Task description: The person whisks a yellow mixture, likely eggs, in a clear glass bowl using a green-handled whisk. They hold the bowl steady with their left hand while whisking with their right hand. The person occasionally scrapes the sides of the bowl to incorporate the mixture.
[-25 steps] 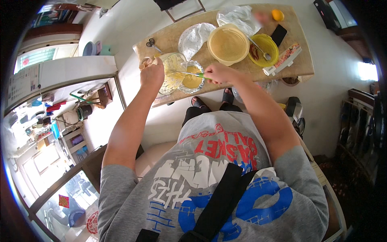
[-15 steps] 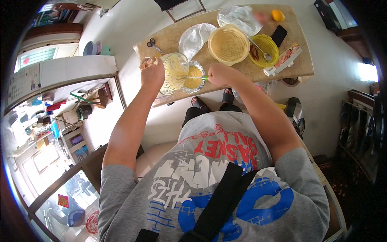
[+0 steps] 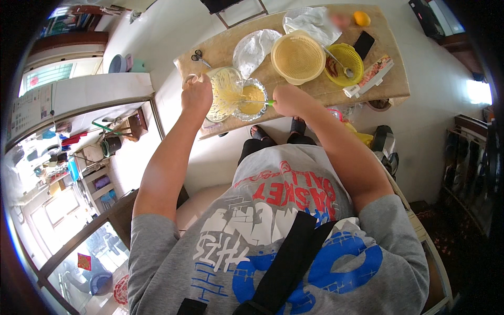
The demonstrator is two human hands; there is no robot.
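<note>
My left hand [image 3: 197, 98] is closed at the left side of a clear bowl [image 3: 216, 113], its fingers partly hidden by the fist. The bowl is tilted toward a round foil-lined dish [image 3: 263, 88] directly on its right. Pale yellow batter [image 3: 224, 89] streaks the bowl's wall, and more yellow batter [image 3: 253, 106] lies in the dish. My right hand [image 3: 287, 100] is wrapped round the green handle of a whisk [image 3: 257, 102]. The whisk's thin metal shaft reaches left over the dish to the bowl's mouth, where its wires blur into the batter.
Behind the dish are a white plastic-covered bowl [image 3: 247, 59] and a cream plastic basket [image 3: 298, 81]. Scissors [image 3: 200, 58] lie at left. On the right are a yellow basket [image 3: 358, 76] with a spoon, a phone [image 3: 364, 45], a long box [image 3: 370, 79] and an orange fruit [image 3: 361, 19].
The bowl and my left hand have shifted slightly left. The whisk stays across the dish in my right hand, which has moved very little.
</note>
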